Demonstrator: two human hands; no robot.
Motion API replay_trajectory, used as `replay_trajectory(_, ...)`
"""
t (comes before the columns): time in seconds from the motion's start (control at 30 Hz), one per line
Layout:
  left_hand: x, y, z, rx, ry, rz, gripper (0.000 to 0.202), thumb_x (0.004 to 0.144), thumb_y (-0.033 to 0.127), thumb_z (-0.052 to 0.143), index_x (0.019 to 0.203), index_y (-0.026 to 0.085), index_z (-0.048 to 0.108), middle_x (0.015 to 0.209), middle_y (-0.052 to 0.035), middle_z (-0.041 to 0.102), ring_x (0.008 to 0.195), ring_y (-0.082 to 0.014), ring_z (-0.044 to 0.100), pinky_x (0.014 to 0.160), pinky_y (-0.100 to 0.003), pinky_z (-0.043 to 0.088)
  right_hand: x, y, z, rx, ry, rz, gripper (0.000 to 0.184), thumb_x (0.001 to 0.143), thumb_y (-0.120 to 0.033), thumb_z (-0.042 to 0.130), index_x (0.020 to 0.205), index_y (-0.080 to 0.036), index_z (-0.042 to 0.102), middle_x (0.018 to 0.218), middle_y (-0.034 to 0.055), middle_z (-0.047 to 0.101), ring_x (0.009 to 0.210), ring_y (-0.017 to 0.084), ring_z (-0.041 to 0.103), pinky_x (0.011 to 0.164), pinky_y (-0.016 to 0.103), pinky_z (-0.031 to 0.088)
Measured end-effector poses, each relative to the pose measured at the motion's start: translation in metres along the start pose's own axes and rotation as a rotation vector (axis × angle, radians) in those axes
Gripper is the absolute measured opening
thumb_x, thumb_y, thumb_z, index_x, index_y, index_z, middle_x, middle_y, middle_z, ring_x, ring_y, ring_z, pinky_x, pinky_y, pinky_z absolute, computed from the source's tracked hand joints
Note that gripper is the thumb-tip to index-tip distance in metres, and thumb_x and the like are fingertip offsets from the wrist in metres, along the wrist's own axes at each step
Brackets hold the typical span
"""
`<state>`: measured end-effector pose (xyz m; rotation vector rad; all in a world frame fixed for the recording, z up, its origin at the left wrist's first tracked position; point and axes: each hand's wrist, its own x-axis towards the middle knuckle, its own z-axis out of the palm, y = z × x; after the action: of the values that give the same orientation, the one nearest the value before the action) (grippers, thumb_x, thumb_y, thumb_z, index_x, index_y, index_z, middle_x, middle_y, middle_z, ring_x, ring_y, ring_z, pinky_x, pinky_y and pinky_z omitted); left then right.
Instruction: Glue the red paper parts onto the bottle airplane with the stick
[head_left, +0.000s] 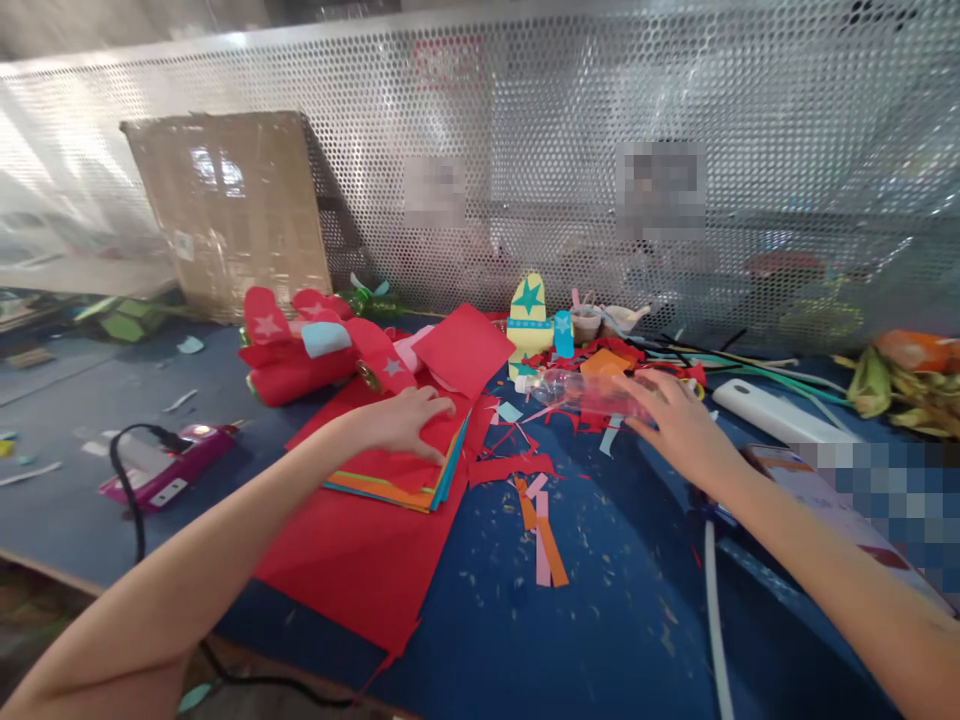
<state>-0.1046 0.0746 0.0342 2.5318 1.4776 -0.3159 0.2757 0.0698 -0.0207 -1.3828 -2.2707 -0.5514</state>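
My left hand (405, 420) rests palm down on a stack of coloured paper sheets (397, 478), red on top, its fingers curled over the top sheet. My right hand (679, 420) reaches out with fingers spread, touching a clear plastic bottle (581, 392) that lies on its side among red paper scraps. A large red paper sheet (360, 570) lies under the stack. Loose orange and pink strips (541, 530) lie between my two hands.
A red paper craft with stars (315, 350) and a yellow rocket-shaped cutout (529, 318) stand behind. A pink glue gun (169, 470) with a black cable lies at left. A cardboard sheet (229, 205) leans on the perforated metal wall. A white tool (780, 420) lies at right on the blue table (570, 620).
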Motion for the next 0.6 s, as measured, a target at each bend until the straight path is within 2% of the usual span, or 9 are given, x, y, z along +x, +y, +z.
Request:
replay_trajectory(0.13, -0.003, -0.002, 0.004, -0.031, 0.022, 0.023, 0.065, 0.072, 0.056, 0.067, 0.125, 0.022, 0.051, 0.127, -0.0129, 0.051, 0.114, -0.0320, 0.049, 0.093, -0.039, 0.041, 0.002, -0.009, -0.007, -0.186, 0.000, -0.046, 0.047, 0.087, -0.009, 0.047, 0.131, -0.023, 0.055, 0.117, 0.0151, 0.058, 0.107, 0.030, 0.055, 0.089, 0.046, 0.049)
replay_trajectory(0.27, -0.004, -0.006, 0.007, -0.059, 0.050, 0.046, 0.059, 0.074, 0.056, 0.065, 0.122, 0.024, 0.052, 0.126, -0.0112, 0.050, 0.114, -0.0308, 0.047, 0.095, -0.039, 0.040, 0.002, -0.013, -0.013, -0.265, 0.010, -0.104, 0.055, 0.085, -0.003, 0.044, 0.134, -0.026, 0.052, 0.122, 0.0141, 0.057, 0.113, 0.029, 0.052, 0.093, 0.047, 0.045)
replay_trajectory(0.47, -0.007, -0.007, 0.009, -0.101, 0.072, 0.044, 0.059, 0.074, 0.055, 0.065, 0.122, 0.024, 0.052, 0.128, -0.0120, 0.049, 0.117, -0.0325, 0.046, 0.097, -0.042, 0.039, 0.003, -0.016, -0.019, -0.223, -0.047, -0.103, 0.064, 0.085, -0.001, 0.036, 0.141, -0.032, 0.043, 0.124, 0.0100, 0.059, 0.121, 0.030, 0.049, 0.101, 0.053, 0.040)
replay_trajectory(0.6, -0.007, -0.007, 0.009, -0.128, 0.083, 0.057, 0.056, 0.074, 0.054, 0.064, 0.120, 0.024, 0.054, 0.126, -0.0116, 0.050, 0.116, -0.0326, 0.046, 0.096, -0.043, 0.040, 0.004, -0.018, -0.018, -0.141, -0.031, -0.050, 0.062, 0.085, -0.004, 0.038, 0.140, -0.033, 0.044, 0.125, 0.0109, 0.057, 0.121, 0.032, 0.048, 0.098, 0.055, 0.043)
